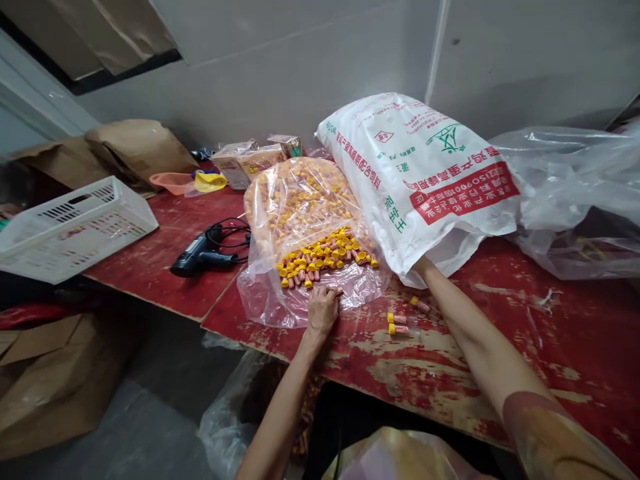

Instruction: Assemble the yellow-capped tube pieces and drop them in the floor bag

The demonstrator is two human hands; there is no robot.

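We have our left hand (pixel 323 308) down at the near edge of a clear plastic bag (pixel 265 297), fingers bent and close together on the film; we cannot tell whether they pinch it. Small tubes with yellow caps (pixel 325 253) fill that bag, a heap of them lying just beyond our knuckles near its mouth. Our right forearm (pixel 475 327) goes into the mouth of a white printed sack (pixel 410 153), which hides the right hand, so we cannot tell how open it is or what it has hold of. The sack lies just beside the clear bag, on its right. Between our arms, three loose tubes (pixel 399 329) lie on the worn red table (pixel 575 353). To the left of the clear bag we see a dark gun-shaped tool (pixel 197 257) on its side with its cord, and farther left a white plastic basket (pixel 100 230). Small boxes (pixel 237 167) stand behind the bag.
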